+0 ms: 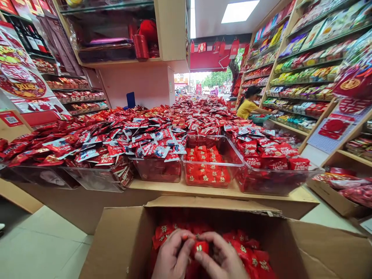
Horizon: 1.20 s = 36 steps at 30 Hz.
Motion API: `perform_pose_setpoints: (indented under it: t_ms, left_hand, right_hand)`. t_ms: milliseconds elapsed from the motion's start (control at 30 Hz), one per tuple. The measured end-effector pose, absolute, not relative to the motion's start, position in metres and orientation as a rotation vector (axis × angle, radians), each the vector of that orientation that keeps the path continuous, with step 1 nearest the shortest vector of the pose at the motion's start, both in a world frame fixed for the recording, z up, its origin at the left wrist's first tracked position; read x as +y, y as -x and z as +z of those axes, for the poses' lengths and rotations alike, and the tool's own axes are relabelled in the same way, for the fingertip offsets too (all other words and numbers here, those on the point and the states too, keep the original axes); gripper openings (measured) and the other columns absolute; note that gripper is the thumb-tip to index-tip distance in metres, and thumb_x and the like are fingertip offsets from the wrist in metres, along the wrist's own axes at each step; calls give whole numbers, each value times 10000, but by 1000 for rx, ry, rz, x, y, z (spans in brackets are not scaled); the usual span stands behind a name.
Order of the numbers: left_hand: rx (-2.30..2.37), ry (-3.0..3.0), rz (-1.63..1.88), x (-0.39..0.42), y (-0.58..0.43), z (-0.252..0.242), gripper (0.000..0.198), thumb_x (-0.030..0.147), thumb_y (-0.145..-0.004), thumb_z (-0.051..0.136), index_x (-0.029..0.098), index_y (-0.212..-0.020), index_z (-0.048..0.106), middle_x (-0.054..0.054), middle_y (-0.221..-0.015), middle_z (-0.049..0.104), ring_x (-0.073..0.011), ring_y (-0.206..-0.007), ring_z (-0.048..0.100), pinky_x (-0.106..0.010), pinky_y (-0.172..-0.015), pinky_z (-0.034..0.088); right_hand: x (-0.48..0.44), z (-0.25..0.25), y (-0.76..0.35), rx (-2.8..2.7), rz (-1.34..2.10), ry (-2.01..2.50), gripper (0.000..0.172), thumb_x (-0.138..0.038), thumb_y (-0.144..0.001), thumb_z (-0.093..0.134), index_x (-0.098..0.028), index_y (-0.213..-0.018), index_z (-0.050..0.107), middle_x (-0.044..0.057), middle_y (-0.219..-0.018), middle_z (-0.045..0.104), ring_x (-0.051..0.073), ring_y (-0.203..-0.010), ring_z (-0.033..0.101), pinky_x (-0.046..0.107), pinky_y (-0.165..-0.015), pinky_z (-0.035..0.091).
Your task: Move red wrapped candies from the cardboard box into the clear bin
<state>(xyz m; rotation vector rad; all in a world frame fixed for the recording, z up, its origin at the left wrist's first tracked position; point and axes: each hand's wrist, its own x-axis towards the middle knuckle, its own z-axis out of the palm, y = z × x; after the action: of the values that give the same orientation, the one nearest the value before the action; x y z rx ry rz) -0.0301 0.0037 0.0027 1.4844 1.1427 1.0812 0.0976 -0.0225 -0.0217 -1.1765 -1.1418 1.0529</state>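
Both my hands meet over an open cardboard box (116, 240) at the bottom of the head view. Between my fingertips is a small red packet (201, 247) with a gold mark. My left hand (174, 255) pinches its left side, thumb against finger. My right hand (222, 257) grips the other side with thumb and index finger. Below them, the box holds many similar red packets (263, 263) with gold characters. A clear plastic bin (213, 164) of matching red packets stands on the counter just beyond the box.
Clear bins heaped with red and white packets (151, 135) line the wooden counter (162, 187). Stocked shelves (308, 58) rise on the right, where a person in a yellow top (246, 109) reaches toward them. A wall cabinet (171, 35) hangs at upper left.
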Motion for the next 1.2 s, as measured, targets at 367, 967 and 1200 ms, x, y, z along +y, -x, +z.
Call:
perform_pose_setpoints:
  t_ms: [367,967,1200]
  left_hand:
    - [1029,-878,1084,3,3,19,202,261,-622,717,161,-786,656,19,-670,635,-80,-587,515,-158,-537,435]
    - [899,-565,1257,-1,-24,4,212,304,-540,767,183,-653,635,47,-603,610,-69,-537,511,-158,-521,433]
    - [960,-899,1167,0,-11,-14,281,355,-642,689,198,-846,577,53,-564,556,-69,-440,479,-161,-403,390]
  right_hand:
    - [-21,5,-110,-1010,916,1236,240,-393,-773,518,-177,-669,533,-33,-588,441,110,-545,397,213,-505,345]
    - [-21,-26,-96,-572,868,1032,200,-360,-789,517,-198,-674,498,-54,-547,452,85,-461,406,181,-431,381]
    - [-18,-18,-87,-484,1041,1006,271,-424,-722,574,-188,-611,498,-71,-424,445,67,-337,386,171,-334,312]
